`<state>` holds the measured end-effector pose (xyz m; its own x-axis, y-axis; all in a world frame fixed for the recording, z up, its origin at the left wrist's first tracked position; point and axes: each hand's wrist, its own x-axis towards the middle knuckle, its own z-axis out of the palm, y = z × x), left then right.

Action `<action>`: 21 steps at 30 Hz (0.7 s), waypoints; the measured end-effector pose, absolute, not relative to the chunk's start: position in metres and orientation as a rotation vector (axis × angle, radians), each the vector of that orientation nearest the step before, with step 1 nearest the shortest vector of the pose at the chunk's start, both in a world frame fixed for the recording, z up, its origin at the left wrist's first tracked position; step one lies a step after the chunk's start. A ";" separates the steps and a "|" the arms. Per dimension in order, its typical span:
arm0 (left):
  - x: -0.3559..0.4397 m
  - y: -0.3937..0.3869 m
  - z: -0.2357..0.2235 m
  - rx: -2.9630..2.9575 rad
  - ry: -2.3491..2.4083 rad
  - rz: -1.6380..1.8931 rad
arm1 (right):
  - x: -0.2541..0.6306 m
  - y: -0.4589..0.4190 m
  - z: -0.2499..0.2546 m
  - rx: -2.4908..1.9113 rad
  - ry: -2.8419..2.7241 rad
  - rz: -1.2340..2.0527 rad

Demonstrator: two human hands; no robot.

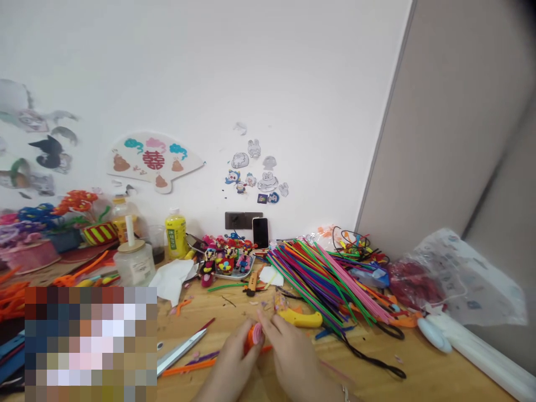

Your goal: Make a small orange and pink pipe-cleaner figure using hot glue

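At the far left of the frame, bunched orange pipe cleaners [10, 296] lie on the wooden bench [188, 329], below pipe-cleaner flowers [54, 215] at upper left. A pixelated patch covers the lower left corner. Further right stand a glass jar [134, 262] with a wooden stick in its lid and a yellow bottle [176, 233]. Steel scissors [182, 350] lie at the bottom edge, just beside the left hand [228, 363], with an orange pipe cleaner [188, 367] running beneath them.

At bottom centre, the left hand's grip is clenched around a small orange-and-pink pipe-cleaner coil [254, 336], which sits between the two hands just above the bench. The right hand [293, 357] grasps it too, its fingertips [263, 319] pinching the pink end. Beyond them, a plate of small pipe-cleaner figures [228, 262] sits near a black phone [260, 233] propped upright against the wall. A yellow-handled tool [300, 318] lies just past the right hand, beside a large heap of multicoloured pipe cleaners [322, 285]. A black cord [372, 360] loops across the bench to the right, and a clear plastic bag [464, 279] and a white roll [486, 357] fill the right side.
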<state>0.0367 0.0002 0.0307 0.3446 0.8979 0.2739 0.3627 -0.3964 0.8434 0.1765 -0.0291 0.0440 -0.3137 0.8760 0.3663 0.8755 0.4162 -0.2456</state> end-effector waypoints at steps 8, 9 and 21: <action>0.037 -0.004 0.031 1.899 1.149 1.000 | 0.181 -0.022 0.033 -1.424 -2.257 -0.375; 0.037 -0.005 0.032 1.883 1.157 0.997 | 0.181 -0.022 0.032 -1.428 -2.267 -0.418; 0.035 -0.007 0.029 1.636 1.084 0.948 | 0.179 -0.029 0.041 -1.479 -2.303 -0.182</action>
